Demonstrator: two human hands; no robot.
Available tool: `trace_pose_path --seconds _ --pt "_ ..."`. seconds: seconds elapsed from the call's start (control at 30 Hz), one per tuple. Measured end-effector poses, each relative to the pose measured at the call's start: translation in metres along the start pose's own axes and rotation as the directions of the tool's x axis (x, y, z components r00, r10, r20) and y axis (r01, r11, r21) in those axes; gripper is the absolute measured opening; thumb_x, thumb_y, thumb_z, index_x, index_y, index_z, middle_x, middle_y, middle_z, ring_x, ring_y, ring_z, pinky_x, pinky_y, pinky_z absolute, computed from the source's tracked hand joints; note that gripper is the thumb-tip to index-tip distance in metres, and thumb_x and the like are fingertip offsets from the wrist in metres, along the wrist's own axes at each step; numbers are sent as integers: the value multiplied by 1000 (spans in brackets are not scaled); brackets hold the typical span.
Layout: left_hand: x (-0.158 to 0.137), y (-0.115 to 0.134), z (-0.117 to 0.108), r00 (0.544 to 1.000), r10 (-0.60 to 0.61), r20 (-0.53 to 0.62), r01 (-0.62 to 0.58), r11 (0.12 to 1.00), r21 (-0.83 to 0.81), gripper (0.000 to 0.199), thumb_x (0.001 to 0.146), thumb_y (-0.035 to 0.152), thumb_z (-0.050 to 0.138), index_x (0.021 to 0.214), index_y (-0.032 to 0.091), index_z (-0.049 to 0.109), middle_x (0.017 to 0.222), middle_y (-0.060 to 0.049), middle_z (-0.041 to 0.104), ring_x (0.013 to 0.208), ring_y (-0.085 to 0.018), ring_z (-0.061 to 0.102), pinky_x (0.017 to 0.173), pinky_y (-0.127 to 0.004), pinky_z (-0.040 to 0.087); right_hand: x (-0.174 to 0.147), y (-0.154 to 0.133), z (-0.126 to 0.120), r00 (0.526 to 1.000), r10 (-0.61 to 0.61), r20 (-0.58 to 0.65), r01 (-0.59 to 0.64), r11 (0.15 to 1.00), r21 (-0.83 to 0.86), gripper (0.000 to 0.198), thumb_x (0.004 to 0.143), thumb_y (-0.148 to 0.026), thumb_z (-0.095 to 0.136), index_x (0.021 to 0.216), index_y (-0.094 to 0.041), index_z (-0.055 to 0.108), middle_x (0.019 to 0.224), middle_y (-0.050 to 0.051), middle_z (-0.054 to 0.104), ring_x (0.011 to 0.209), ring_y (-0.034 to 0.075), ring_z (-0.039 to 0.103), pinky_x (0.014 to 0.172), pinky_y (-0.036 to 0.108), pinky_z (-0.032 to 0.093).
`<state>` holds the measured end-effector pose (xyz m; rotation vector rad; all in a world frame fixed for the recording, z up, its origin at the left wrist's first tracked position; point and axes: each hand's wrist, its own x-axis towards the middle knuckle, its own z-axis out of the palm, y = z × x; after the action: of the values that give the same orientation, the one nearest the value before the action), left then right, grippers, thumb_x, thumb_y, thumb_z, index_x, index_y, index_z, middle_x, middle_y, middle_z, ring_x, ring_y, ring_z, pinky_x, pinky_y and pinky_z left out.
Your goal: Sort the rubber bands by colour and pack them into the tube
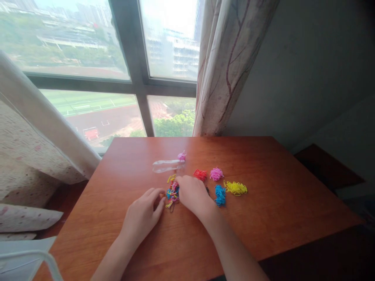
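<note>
A small heap of mixed-colour rubber bands [172,194] lies on the wooden table between my two hands. My left hand [143,210] rests at the heap's left side, fingers loosely curved, with a gap between thumb and forefinger and nothing visible in it. Over the heap's right edge, my right hand [193,194] bends downward with its fingers curled in. Its fingertips are mostly hidden, so what they hold, if anything, does not show. Right of it lie sorted piles: red bands [200,174], pink bands [216,174], blue bands [220,195] and yellow bands [236,188]. Some black bands [208,191] are partly covered by my right hand.
Behind the heap, a clear plastic bottle-shaped container [165,166] lies on its side, a pink piece [182,156] at its right end. The table [281,203] reaches back to a window and curtains [225,70]. A white curved rail [35,255] stands at lower left.
</note>
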<state>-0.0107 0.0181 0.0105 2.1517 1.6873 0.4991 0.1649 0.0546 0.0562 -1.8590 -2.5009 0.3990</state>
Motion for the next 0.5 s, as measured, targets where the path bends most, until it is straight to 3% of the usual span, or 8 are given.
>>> trace_pose_path --seconds 0.2,0.5 --pt "-2 1 -2 998 19 57 -20 1000 18 20 93 32 45 94 26 64 91 -1 68 78 -18 66 67 -26 46 -17 8 -1 997 -27 -68 33 995 97 27 94 -15 46 113 -25 63 103 5 70 94 19 68 75 26 46" --pt "-5 0 -6 984 109 142 -104 994 -43 17 92 29 46 92 26 63 91 -1 66 82 -18 64 70 -26 44 -47 -5 30 990 54 -132 -32 986 167 10 93 -20 53 95 -23 62 97 2 68 87 19 67 68 26 44"
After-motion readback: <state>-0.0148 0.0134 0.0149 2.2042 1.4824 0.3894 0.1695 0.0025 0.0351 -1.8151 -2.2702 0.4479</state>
